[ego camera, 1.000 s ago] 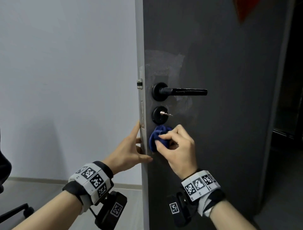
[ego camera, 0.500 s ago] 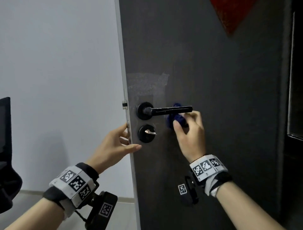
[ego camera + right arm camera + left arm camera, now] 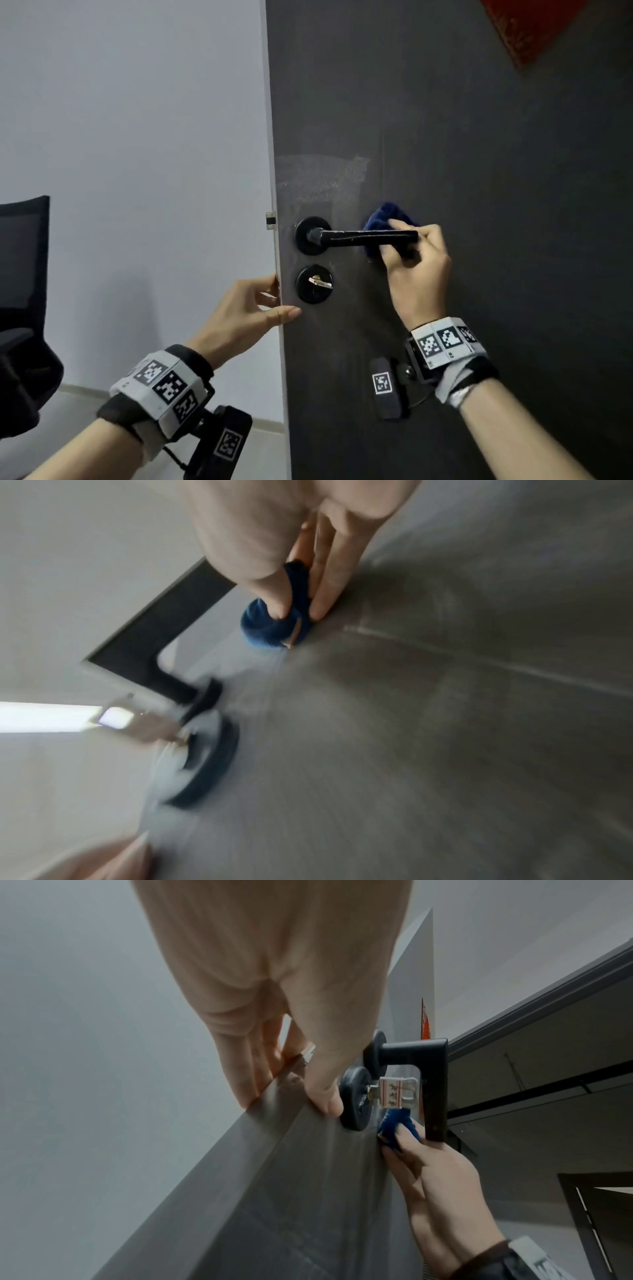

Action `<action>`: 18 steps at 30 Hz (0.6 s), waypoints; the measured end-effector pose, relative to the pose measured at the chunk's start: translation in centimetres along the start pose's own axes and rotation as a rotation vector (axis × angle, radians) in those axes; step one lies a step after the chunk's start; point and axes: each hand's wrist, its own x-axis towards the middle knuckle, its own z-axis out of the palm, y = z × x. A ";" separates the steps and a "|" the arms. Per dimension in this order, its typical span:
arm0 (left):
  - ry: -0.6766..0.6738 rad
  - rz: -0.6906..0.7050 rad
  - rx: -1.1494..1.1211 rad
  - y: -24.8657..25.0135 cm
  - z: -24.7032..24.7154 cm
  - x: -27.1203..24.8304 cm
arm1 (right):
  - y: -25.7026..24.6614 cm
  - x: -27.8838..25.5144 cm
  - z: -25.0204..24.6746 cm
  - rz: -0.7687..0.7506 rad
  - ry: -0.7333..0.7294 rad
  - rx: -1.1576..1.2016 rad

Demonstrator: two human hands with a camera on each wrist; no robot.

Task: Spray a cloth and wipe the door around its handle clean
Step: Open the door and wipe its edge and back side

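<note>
A dark grey door (image 3: 479, 205) stands ajar, with a black lever handle (image 3: 363, 237) and a round lock (image 3: 314, 284) holding a key below it. My right hand (image 3: 416, 260) grips a bunched blue cloth (image 3: 383, 214) and presses it on the door behind the lever's free end; the cloth (image 3: 270, 626) shows between thumb and fingers in the right wrist view. My left hand (image 3: 253, 308) holds the door's edge (image 3: 274, 1096) below the latch, thumb on the front face beside the lock, fingers round the far side. A pale smeared patch (image 3: 318, 178) lies above the handle.
A white wall (image 3: 137, 171) lies left of the door's edge. A black office chair (image 3: 24, 291) stands at the far left. A red paper decoration (image 3: 534, 27) hangs at the door's top right. The floor (image 3: 85, 428) shows at the bottom left.
My right hand has carried the cloth from below the lock up and right, behind the lever, then slightly higher. The left hand has kept hold of the door's edge.
</note>
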 end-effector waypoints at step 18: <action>-0.007 0.041 0.021 -1.5 -0.5 1.5 | 0.0 -4.8 3.2 -0.296 -0.235 -0.076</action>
